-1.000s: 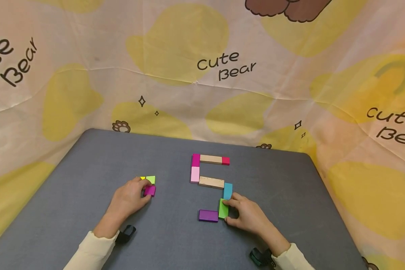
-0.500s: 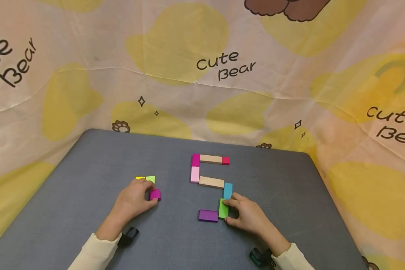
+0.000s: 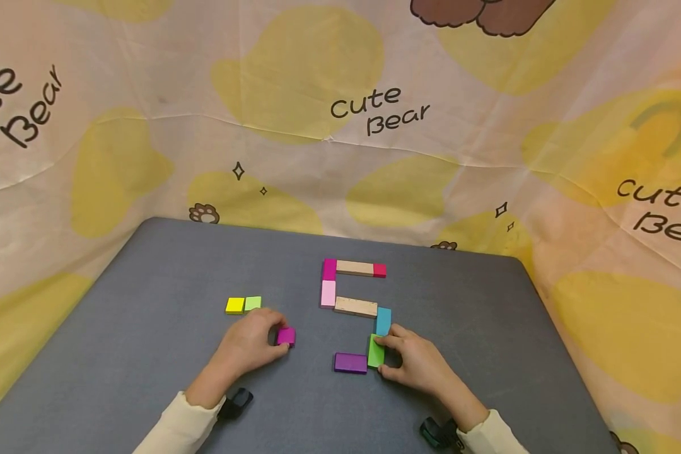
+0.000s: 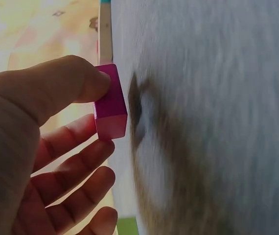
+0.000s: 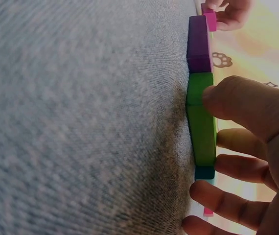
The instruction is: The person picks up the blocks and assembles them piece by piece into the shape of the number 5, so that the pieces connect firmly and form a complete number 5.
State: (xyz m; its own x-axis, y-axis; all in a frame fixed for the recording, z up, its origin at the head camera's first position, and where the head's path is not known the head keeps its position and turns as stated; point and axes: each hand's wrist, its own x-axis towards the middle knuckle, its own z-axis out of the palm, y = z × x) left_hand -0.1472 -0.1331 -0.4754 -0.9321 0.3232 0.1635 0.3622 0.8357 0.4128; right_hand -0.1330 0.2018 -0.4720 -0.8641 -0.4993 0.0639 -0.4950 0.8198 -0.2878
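Observation:
My left hand (image 3: 248, 342) pinches a small magenta block (image 3: 286, 337) between thumb and fingers. In the left wrist view, a gap and a shadow show below that block, so it hangs just above the table. My right hand (image 3: 419, 358) holds a green block (image 3: 375, 354) at its right side, the thumb on its near end. The green block lies flat, its left side against a purple block (image 3: 350, 363) and its far end by a blue block (image 3: 383, 321). Left of the purple block, the magenta block is apart from the row.
Beyond the blue block, the angular line continues with a wooden block (image 3: 355, 306), a pink block (image 3: 328, 294), a dark magenta block (image 3: 329, 269), another wooden block (image 3: 354, 268) and a red block (image 3: 379, 270). A yellow block (image 3: 235, 306) and a light green block (image 3: 253, 303) lie left on the grey table (image 3: 164, 271).
My left hand has carried the magenta block to the right and nearer, away from the yellow and light green blocks, which now show more fully. The right hand has stayed in place.

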